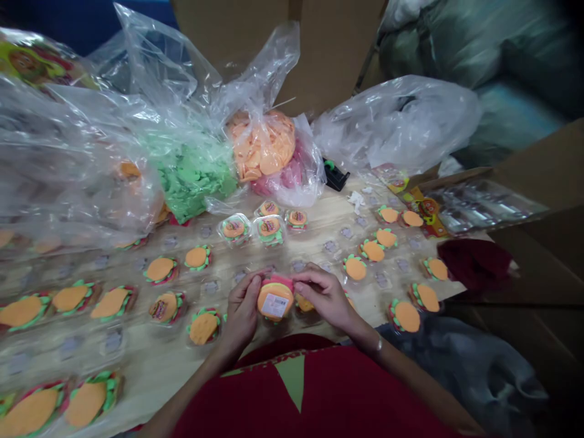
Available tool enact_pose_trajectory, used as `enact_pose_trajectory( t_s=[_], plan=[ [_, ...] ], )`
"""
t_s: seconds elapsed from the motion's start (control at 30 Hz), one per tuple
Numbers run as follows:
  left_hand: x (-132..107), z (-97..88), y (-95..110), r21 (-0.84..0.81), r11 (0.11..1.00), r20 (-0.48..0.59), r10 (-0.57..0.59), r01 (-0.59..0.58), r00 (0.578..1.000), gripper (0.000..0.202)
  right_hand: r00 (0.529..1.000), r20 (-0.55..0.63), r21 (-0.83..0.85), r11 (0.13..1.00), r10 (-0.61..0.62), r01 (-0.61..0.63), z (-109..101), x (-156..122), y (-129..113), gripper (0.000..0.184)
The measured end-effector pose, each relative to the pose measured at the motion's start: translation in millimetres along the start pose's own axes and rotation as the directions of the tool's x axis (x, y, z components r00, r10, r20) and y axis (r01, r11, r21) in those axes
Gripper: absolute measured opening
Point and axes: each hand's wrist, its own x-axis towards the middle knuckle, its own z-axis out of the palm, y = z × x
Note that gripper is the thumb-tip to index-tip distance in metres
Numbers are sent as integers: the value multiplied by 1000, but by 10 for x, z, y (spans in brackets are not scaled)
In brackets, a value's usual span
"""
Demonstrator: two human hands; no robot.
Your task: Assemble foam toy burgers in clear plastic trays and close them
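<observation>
Both my hands hold one burger-shaped foam toy (275,298) in a clear shell just above the near edge of the wooden table (150,359). The toy is orange with a white barcode label facing me and a pink layer on top. My left hand (241,313) grips its left side with curled fingers. My right hand (322,295) pinches its upper right edge. A second orange piece (305,304) lies under my right palm.
Several packed burger toys (159,269) lie in rows across the table. Clear plastic bags hold green foam pieces (191,176) and orange and pink pieces (267,149). A black tool (335,175) lies behind. Cardboard boxes (538,182) stand at right.
</observation>
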Motion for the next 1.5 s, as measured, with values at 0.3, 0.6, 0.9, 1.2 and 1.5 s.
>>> enact_pose_trajectory(
  t_s=[0.3, 0.6, 0.9, 1.2, 1.5],
  plan=[
    [29, 61, 169, 100, 987, -37, 128, -124, 991, 31, 997, -45, -125, 990, -64, 58, 2, 155, -28, 15],
    [190, 1, 230, 270, 961, 162, 16, -59, 987, 30, 989, 143, -183, 983, 48, -22, -18, 142, 58, 12],
    [61, -48, 199, 382, 922, 379, -89, -68, 921, 26, 971, 185, -50, 988, 150, -143, 100, -109, 197, 15],
    [-78, -44, 162, 433, 897, 535, -174, -91, 827, 23, 939, 295, 10, 982, 179, -190, 86, -290, 340, 23],
    [-245, -329, -70, 330, 923, 260, -292, 199, 920, 25, 890, 234, 128, 895, 391, -427, 9, -528, 430, 30]
  ],
)
